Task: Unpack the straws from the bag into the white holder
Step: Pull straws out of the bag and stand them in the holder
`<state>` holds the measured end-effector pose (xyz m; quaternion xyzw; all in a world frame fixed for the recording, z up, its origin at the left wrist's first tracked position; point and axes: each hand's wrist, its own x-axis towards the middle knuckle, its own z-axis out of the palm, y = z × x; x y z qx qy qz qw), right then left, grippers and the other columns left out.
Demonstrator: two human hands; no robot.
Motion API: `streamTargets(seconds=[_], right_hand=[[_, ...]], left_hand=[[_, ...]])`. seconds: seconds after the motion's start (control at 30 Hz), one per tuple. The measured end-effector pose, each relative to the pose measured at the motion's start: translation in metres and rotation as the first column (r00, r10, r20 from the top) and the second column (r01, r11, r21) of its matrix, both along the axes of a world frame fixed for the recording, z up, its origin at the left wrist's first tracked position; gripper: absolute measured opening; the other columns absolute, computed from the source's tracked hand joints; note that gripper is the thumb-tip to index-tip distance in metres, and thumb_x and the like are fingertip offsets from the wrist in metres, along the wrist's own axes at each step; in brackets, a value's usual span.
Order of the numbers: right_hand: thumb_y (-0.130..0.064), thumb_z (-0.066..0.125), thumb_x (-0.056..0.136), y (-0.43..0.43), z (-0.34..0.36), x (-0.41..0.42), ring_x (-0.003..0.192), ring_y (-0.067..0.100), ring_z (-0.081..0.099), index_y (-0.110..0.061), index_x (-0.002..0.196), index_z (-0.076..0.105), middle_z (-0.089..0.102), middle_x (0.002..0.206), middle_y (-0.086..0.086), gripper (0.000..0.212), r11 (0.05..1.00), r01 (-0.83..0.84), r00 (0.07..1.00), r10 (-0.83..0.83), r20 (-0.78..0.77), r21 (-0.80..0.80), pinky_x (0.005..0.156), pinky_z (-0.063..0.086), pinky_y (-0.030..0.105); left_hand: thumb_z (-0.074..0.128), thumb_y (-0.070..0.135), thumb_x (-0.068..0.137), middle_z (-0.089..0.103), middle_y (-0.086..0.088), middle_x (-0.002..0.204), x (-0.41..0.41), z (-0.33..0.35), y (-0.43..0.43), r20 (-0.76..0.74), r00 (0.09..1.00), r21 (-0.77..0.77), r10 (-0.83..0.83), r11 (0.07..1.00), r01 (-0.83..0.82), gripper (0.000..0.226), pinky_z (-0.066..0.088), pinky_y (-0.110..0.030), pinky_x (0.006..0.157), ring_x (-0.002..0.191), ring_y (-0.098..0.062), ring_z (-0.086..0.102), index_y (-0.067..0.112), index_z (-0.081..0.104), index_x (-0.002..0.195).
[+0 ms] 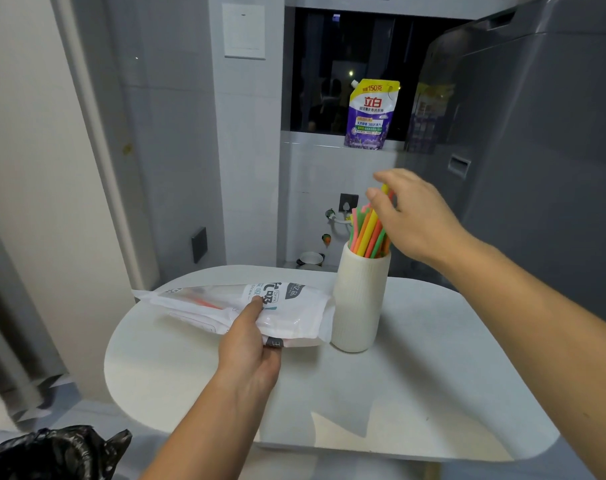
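A white ribbed holder (358,303) stands upright on the white table (381,393), with several coloured straws (367,233) sticking out of it. My right hand (412,216) is at the tops of the straws, thumb and fingers around a yellow one. A white plastic straw bag (294,313) lies flat to the left of the holder, touching it, with an orange straw showing inside. My left hand (249,341) grips the bag's near edge, thumb on top.
A purple detergent pouch (370,116) stands on the window sill behind. A grey appliance (537,150) fills the right side. A black plastic bag (52,452) lies at the bottom left. A small pot (310,259) sits on the floor beyond the table.
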<state>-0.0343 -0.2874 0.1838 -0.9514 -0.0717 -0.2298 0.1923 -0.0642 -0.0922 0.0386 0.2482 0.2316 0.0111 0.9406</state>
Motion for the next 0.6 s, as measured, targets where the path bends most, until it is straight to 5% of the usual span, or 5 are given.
streamTargets(seconds=[0.2,0.4,0.5,0.6], right_hand=[[-0.037,0.030,0.107,0.000,-0.020,-0.006,0.127,0.031,0.049,-0.005,0.129,0.055,0.059,0.133,0.013,0.046,0.967,-0.021,0.998,0.004,-0.067,-0.253,0.106,0.035,0.041],[-0.050,0.030,0.104,-0.002,-0.022,-0.006,0.153,0.023,0.020,-0.017,0.159,0.019,0.020,0.167,0.002,0.065,0.979,-0.018,0.998,0.006,-0.060,-0.201,0.121,0.021,0.043],[-0.050,0.031,0.104,-0.005,-0.026,-0.003,0.154,0.022,0.016,-0.018,0.158,0.023,0.019,0.168,0.003,0.063,0.976,-0.020,0.998,0.007,-0.060,-0.218,0.122,0.016,0.041],[-0.044,0.039,0.104,-0.001,-0.027,-0.015,0.147,0.023,0.027,-0.016,0.152,0.036,0.038,0.157,0.004,0.055,1.000,0.003,0.983,-0.002,0.182,-0.006,0.120,0.027,0.046]], left_hand=[[0.064,0.005,0.098,0.075,-0.012,0.122,0.001,-0.001,0.002,0.009,1.000,-0.004,-0.017,1.000,0.017,0.039,0.065,-0.036,0.059,0.098,-0.024,0.074,0.007,0.060,0.136],[0.066,0.007,0.097,0.076,-0.010,0.120,-0.001,0.001,0.000,0.029,0.999,0.020,-0.037,0.999,0.036,0.038,0.065,-0.033,0.060,0.096,-0.023,0.075,0.008,0.062,0.135],[0.066,0.010,0.098,0.077,-0.009,0.119,-0.003,0.004,0.000,0.059,0.997,0.040,-0.051,0.998,0.049,0.037,0.065,-0.032,0.064,0.096,-0.021,0.076,0.009,0.063,0.134],[0.066,0.013,0.098,0.078,-0.008,0.118,-0.004,0.006,0.000,0.093,0.993,0.068,-0.069,0.996,0.063,0.036,0.063,-0.035,0.073,0.100,-0.022,0.076,0.010,0.064,0.134]])
